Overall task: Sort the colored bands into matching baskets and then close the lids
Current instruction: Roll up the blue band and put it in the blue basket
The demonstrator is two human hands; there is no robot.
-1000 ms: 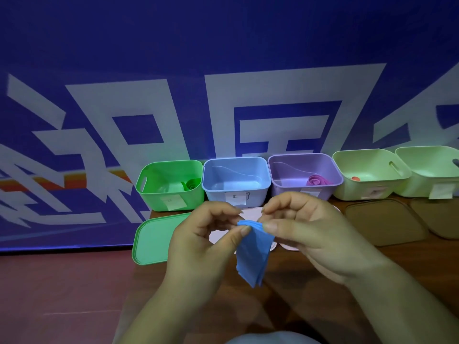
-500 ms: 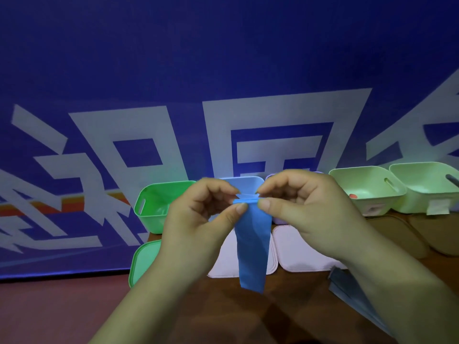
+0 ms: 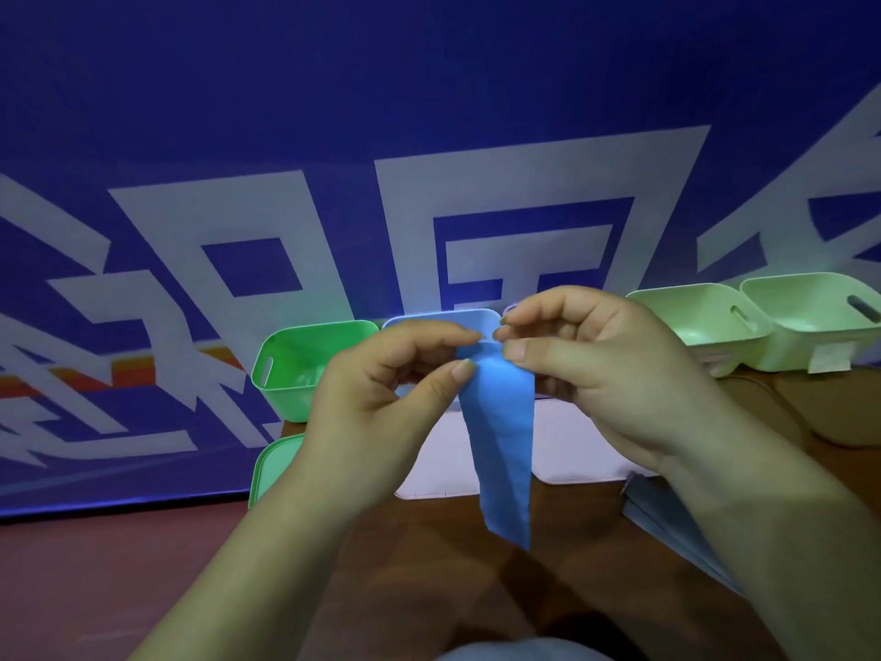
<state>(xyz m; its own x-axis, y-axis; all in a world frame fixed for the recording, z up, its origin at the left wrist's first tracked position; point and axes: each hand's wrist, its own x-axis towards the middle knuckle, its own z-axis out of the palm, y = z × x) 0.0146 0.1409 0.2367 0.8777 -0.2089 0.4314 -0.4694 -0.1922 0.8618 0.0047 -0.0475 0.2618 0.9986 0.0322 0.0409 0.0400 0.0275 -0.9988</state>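
Observation:
A blue band (image 3: 503,441) hangs down in front of me, folded at the top. My left hand (image 3: 381,403) pinches its upper left edge between thumb and fingers. My right hand (image 3: 600,374) pinches the upper right edge. Behind my hands stands a row of open baskets: a green basket (image 3: 295,369), a blue basket (image 3: 443,319) mostly hidden by my fingers, a purple basket (image 3: 509,308) of which only a sliver shows, and two pale green baskets (image 3: 691,322) (image 3: 810,317).
Lids lie on the brown table in front of the baskets: a green lid (image 3: 271,465), two white lids (image 3: 443,460) (image 3: 572,450) and brown lids (image 3: 839,412) at the right. More blue bands (image 3: 667,517) lie under my right forearm. A blue printed backdrop stands behind.
Both hands have lifted the blue band up in front of the baskets, so it hangs longer. The view has tilted upward, and the baskets sit lower behind my hands.

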